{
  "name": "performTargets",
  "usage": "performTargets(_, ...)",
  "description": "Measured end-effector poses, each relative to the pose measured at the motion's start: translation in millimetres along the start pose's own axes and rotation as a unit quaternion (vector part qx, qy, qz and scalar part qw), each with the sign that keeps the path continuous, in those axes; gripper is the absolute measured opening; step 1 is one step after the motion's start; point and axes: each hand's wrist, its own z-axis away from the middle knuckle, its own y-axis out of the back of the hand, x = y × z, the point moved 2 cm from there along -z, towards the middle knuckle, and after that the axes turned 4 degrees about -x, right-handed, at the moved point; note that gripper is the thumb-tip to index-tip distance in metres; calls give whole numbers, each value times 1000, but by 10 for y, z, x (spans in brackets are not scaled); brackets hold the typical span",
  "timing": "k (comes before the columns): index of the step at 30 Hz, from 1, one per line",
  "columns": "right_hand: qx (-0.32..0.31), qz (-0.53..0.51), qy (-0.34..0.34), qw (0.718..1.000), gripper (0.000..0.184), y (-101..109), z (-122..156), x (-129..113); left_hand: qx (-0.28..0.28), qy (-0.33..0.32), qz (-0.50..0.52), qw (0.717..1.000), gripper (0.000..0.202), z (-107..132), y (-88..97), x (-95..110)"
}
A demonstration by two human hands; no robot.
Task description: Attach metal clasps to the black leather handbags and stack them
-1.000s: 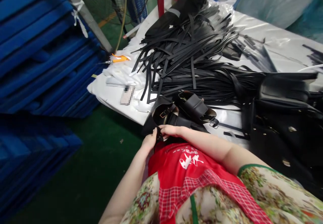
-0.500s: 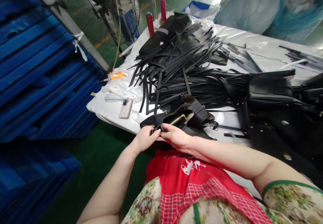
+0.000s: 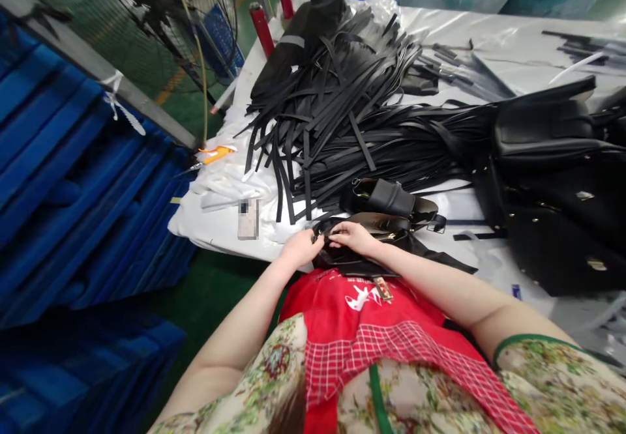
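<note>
My left hand [image 3: 302,246] and my right hand [image 3: 353,235] meet at the near edge of the table, both closed on a black leather bag [image 3: 362,251] with brass fittings. The bag lies flat against my red apron [image 3: 362,330], its strap trailing right. A second black strap piece with a buckle [image 3: 388,199] sits just behind my hands. Behind that spreads a big heap of black leather straps [image 3: 352,115].
White plastic sheeting covers the table [image 3: 513,62]. A stack of black bags [image 3: 557,180] fills the right side. A phone [image 3: 247,219] and orange-handled scissors [image 3: 215,155] lie at the left edge. Two red spools [image 3: 261,27] stand at the back. Blue sheets [image 3: 73,180] are stacked left.
The bag has been turned and laid flatter on the table edge; both hands moved up onto its top rim. The view tilted forward over the table.
</note>
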Motion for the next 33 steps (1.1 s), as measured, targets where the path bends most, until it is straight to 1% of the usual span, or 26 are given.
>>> performTargets(2, -10, -40, 0, 999, 17, -87, -83, 93, -14, 36, -26, 999, 51, 57, -12, -129)
performTargets(4, -20, -24, -8, 999, 13, -177, -140, 172, -29, 56, -44, 997, 53, 107, -30, -219)
performTargets(6, -19, 52, -7, 998, 10, -247, -178, 213, -39, 62, -56, 996, 54, 131, -54, -275)
performTargets(7, -17, 122, 1, 992, 10, -274, -192, 213, -41, 63, -59, 995, 55, 133, -68, -294)
performTargets(8, -15, 205, 12, 979, 11, -296, -206, 203, -41, 62, -61, 995, 55, 128, -80, -309)
performTargets(10, -7, 360, 28, 933, 14, -331, -232, 160, -40, 61, -63, 995, 55, 108, -98, -330)
performTargets(11, 0, 413, 30, 910, 14, -343, -246, 135, -39, 61, -62, 995, 55, 95, -103, -337)
performTargets(12, 9, 447, 28, 894, 14, -351, -259, 110, -38, 62, -61, 996, 54, 81, -105, -343)
performTargets(15, 24, 484, 12, 874, 17, -350, -283, 53, -32, 70, -55, 996, 53, 43, -108, -363)
performTargets(18, 30, 518, -1, 855, 18, -299, -268, 16, -24, 80, -40, 996, 51, 19, -120, -380)
performTargets(22, 28, 556, -13, 830, 17, -210, -213, -52, -15, 85, -7, 996, 51, 6, -151, -374)
performTargets(24, 18, 576, -10, 817, 16, -207, -204, -98, -9, 86, 7, 996, 51, 3, -163, -357)
performTargets(27, -14, 606, 10, 796, 16, -294, -256, -167, -6, 87, 25, 996, 51, -20, -169, -325)
performTargets(30, -55, 629, 30, 775, 19, -461, -356, -235, -10, 92, 33, 995, 53, -65, -141, -275)
performTargets(33, -67, 648, 21, 758, 21, -600, -371, -336, -16, 89, 24, 996, 51, -44, -80, -156)
